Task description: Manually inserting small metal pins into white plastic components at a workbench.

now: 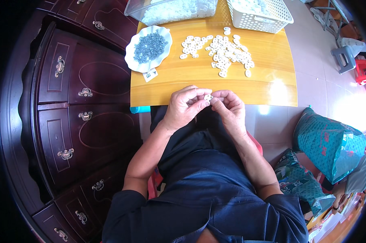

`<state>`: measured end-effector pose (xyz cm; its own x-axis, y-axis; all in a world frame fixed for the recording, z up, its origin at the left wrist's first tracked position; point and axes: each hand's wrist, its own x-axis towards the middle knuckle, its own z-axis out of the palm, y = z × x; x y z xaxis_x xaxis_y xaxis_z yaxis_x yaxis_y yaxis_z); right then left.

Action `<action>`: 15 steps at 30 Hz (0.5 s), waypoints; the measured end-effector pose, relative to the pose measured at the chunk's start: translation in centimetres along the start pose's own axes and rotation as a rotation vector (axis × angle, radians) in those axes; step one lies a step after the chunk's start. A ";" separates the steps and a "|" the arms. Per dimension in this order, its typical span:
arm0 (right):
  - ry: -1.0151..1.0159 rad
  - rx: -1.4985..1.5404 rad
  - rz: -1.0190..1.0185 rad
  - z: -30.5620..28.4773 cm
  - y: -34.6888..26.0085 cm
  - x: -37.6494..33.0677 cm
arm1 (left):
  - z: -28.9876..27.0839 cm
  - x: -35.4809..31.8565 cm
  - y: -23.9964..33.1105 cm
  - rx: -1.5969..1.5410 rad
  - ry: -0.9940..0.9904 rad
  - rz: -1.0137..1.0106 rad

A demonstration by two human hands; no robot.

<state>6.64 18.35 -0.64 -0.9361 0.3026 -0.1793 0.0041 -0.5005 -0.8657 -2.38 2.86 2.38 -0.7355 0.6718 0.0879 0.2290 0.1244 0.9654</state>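
Just past the table's near edge, my left hand (185, 106) pinches a small white plastic piece with holes (208, 97) between thumb and fingers. My right hand (232, 110) meets it from the other side, thumb and forefinger closed at the piece's right edge. Whether those right fingertips also hold a tiny screw is too small to tell. Similar white oval pieces (227, 50) lie scattered across the wooden table (160, 87), beyond both hands. A white scalloped dish (130, 54) at the table's left holds a heap of small dark screws (149, 47).
Behind the pieces stand a clear plastic bin (135, 13) and a white perforated basket (268, 25), both with white pieces inside. A small card (150, 75) pokes out by the dish. Dark wooden drawers (98, 81) line the left; teal bags (324, 141) sit at right.
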 end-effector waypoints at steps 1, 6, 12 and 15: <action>0.000 0.000 0.000 0.0 0.0 0.0 | 0.0 0.0 0.0 -0.007 -0.003 -0.004; -0.002 -0.008 0.095 0.0 -0.5 0.0 | -0.1 0.2 0.8 0.018 -0.006 0.016; -0.058 -0.024 0.175 -0.7 -0.2 0.1 | -0.4 0.4 1.0 0.144 -0.068 0.071; -0.120 -0.004 0.196 -1.2 0.2 0.3 | 0.0 0.4 1.2 0.162 -0.066 0.085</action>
<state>6.73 19.29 -1.44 -0.9524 0.1015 -0.2874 0.1908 -0.5368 -0.8219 -2.40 3.24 3.57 -0.6671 0.7306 0.1458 0.3922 0.1780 0.9025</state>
